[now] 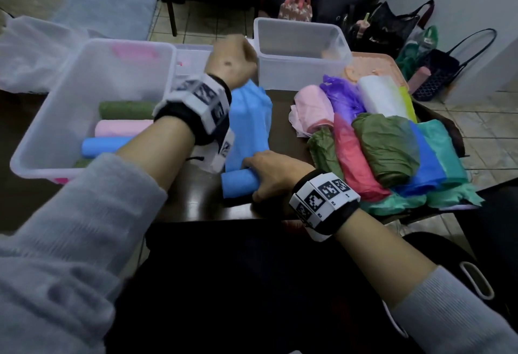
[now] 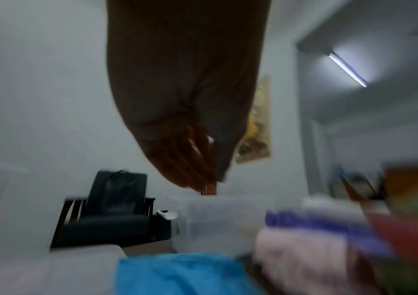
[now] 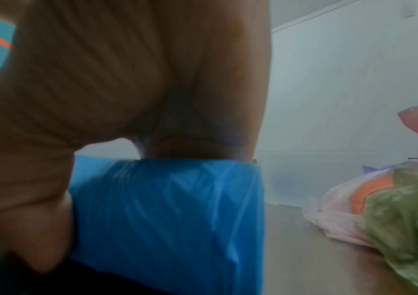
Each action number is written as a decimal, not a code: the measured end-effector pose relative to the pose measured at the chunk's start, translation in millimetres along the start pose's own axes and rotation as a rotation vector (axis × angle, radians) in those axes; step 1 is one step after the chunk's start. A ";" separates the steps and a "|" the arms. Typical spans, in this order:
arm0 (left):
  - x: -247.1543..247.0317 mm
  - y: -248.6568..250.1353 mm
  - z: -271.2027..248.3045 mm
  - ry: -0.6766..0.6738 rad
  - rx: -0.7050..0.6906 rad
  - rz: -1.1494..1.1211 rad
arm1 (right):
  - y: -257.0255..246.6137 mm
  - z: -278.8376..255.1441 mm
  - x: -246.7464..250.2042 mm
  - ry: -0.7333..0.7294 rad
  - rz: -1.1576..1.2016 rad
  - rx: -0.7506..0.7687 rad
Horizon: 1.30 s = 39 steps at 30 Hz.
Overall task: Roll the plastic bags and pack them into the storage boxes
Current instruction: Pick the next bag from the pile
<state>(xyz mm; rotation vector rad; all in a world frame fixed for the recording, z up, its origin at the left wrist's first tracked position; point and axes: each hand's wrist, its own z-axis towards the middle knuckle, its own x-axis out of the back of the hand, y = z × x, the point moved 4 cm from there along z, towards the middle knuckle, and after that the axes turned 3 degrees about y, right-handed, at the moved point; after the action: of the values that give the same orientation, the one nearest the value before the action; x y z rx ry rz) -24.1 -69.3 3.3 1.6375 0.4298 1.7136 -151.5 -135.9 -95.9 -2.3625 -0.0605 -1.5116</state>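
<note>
A blue plastic bag (image 1: 249, 123) lies lengthwise on the dark table (image 1: 201, 202), and its near end is wound into a roll (image 1: 238, 184). My right hand (image 1: 269, 174) grips that roll, fingers curled over it; the right wrist view shows the palm (image 3: 102, 79) on the blue plastic (image 3: 167, 219). My left hand (image 1: 232, 64) hovers above the bag's far end. In the blurred left wrist view its fingers (image 2: 190, 155) hang bunched together, well above the blue bag (image 2: 177, 273), with nothing in them. The clear box (image 1: 42, 129) at left holds green (image 1: 126, 109), pink (image 1: 123, 127) and blue (image 1: 106, 146) rolls.
A second clear box (image 1: 300, 73) stands at the back centre, with a smaller one (image 1: 193, 59) to its left. A heap of unrolled coloured bags (image 1: 386, 146) fills the table's right side, over a peach tray (image 1: 375, 64). Handbags (image 1: 392, 25) sit on the floor beyond.
</note>
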 end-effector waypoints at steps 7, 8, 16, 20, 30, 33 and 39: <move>-83.2 -56.0 -46.1 -0.703 -0.057 0.563 | -2.8 -3.5 -3.8 0.051 -0.100 0.035; -87.3 -63.8 -48.9 -0.726 -0.055 0.557 | -2.8 -4.3 -4.9 0.049 -0.117 0.031; -87.6 -76.5 -56.7 -0.728 -0.093 0.498 | -12.0 -3.6 -6.1 0.023 -0.087 0.029; -87.2 -75.7 -57.6 -0.720 -0.106 0.513 | -8.8 -3.7 -10.9 0.024 0.000 0.003; -87.0 -76.0 -56.2 -0.718 -0.074 0.493 | 1.2 -9.3 -6.1 0.071 0.161 0.006; -86.6 -78.9 -53.7 -0.709 -0.059 0.482 | 2.9 -6.7 0.6 0.069 0.180 0.040; -69.8 -71.5 -53.7 -0.499 -0.069 0.359 | 15.4 2.9 9.8 0.034 0.223 0.051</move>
<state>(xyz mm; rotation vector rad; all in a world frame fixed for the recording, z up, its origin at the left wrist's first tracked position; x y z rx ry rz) -61.2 -55.5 -103.0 2.0982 -0.1707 1.4587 -141.4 -150.9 -92.3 -2.2200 0.1654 -1.4252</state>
